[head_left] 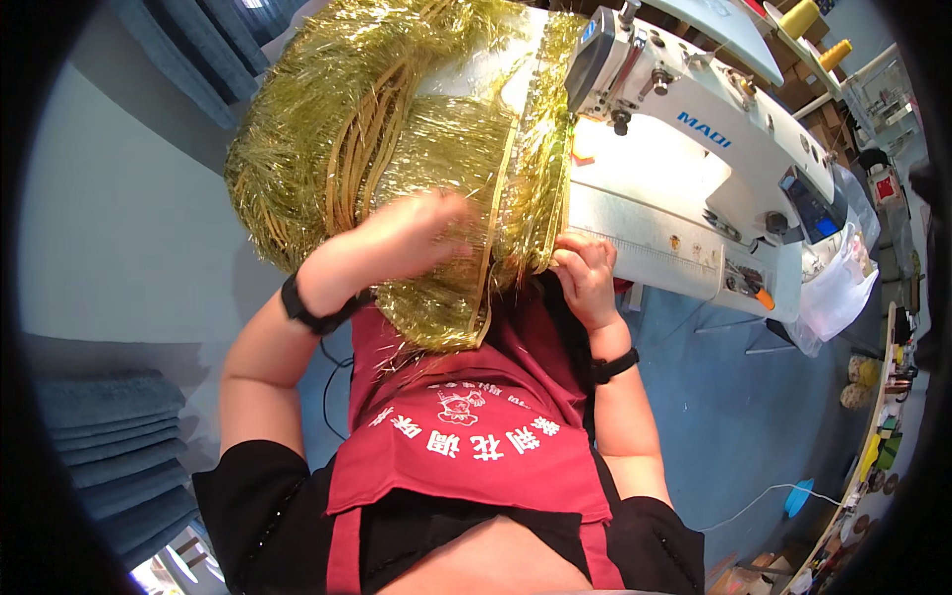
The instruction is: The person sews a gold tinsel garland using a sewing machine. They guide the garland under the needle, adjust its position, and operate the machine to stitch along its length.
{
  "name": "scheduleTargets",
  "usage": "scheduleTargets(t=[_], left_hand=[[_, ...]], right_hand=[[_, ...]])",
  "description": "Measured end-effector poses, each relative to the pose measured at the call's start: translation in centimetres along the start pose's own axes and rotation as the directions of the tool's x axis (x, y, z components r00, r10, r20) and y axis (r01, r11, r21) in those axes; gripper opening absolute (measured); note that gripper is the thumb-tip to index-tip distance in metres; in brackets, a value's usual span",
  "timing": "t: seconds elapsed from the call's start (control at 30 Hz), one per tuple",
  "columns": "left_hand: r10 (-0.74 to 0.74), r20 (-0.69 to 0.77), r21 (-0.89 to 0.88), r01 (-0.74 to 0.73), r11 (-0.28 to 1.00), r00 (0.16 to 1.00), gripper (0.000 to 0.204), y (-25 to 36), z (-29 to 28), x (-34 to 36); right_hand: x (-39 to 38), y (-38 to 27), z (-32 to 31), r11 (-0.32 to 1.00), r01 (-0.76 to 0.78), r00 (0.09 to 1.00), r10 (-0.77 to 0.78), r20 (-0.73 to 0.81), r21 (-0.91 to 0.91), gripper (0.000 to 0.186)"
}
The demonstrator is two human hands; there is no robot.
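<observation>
A large heap of gold tinsel fringe (297,129) with yellow-gold edge bands lies over the left part of the sewing table. My left hand (426,233) is over the loose fringe, touching or just above it; motion smears its fingers. At the table's near edge my right hand (587,281) is closed, its fingertips pinching the lower end of a banded strip of the fringe. That strip runs up to the head of a white sewing machine (674,124), whose needle area I cannot make out. Some fringe hangs over the near edge onto my dark red apron (466,426).
Small scissors or snips (722,224) lie on the machine bed, and an orange-handled tool (762,296) sits at its near right corner. A clear plastic bag (843,283) hangs at the right end. Yellow thread cones (798,20) stand behind. Folded blue-grey fabric (124,446) is at the left.
</observation>
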State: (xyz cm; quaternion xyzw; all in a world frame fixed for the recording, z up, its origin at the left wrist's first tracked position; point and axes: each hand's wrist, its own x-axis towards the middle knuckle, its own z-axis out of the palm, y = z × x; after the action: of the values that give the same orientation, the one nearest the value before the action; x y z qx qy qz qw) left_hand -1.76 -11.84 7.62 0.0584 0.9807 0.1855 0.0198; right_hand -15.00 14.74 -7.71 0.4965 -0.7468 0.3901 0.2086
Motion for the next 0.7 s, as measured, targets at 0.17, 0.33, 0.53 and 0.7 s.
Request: scheduleTargets(t=[0.17, 0.33, 0.53, 0.7], left_hand=[[-0.039, -0.123, 0.591, 0.105, 0.8, 0.992, 0.041, -1.7, 5.8, 1.8], [0.062, 0.166, 0.352, -0.118, 0.928, 0.984, 0.028, -2.7, 11.8, -3.0], [0.173, -0.033, -0.319, -0.174, 0.932, 0.984, 0.033, -4.0, 21.7, -2.5], [0.069, 0.164, -0.038, -0.064, 0.997, 0.984, 0.034, -6.7, 25.0, 5.7]], right_hand=[[0.0, 0.0, 0.0, 1.0, -0.02, 1.0, 0.02, 0.022, -0.005, 0.016], [-0.1, -0.4, -0.3, 0.999, -0.01, 0.999, 0.011, 0.037, -0.038, 0.019], [-0.5, -1.3, -0.2, 0.987, -0.017, 0.995, 0.032, 0.09, -0.16, 0.025], [-1.1, -3.3, 0.9, 0.966, -0.114, 0.985, 0.139, 0.097, -0.233, 0.014]])
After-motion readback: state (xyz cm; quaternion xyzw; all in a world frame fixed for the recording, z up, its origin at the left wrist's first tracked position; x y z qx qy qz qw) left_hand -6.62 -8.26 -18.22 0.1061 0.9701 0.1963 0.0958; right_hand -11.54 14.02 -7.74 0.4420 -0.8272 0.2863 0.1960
